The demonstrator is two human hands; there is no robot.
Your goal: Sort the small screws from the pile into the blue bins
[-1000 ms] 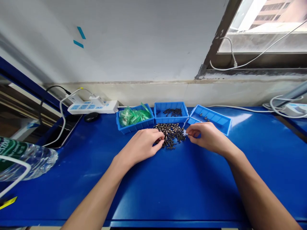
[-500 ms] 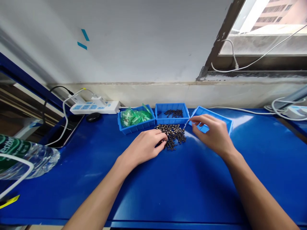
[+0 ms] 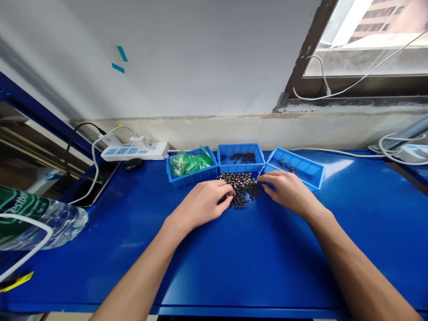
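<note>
Bottle (image 3: pixel 68 220), clear with a green label, sits at the far left of the blue table (image 3: pixel 217 263), and behind it I see a white power strip (image 3: pixel 133 153) with plugs in it, and a small black rounded object (image 3: pixel 133 164). Three blue bins back onto the wall: the left bin (image 3: pixel 194 178) is stuffed with green plastic bags (image 3: pixel 192 163), the middle bin (image 3: pixel 239 168) has some dark screws on its floor, and the right bin (image 3: pixel 309 174) has a few small pieces. They hem in the far side of a loose pile of screws (image 3: pixel 245 183), which lies on the table mostly before the middle bin.

The left hand (image 3: pixel 207 198) curls over the pile's left edge, thumb and finger close; I can't tell whether they pinch a screw. The right hand (image 3: pixel 287 187) hangs at the pile's right edge, covering the right bin's near corner, fingertips near each other; whatever they hold, if anything, is too small to tell.
</note>
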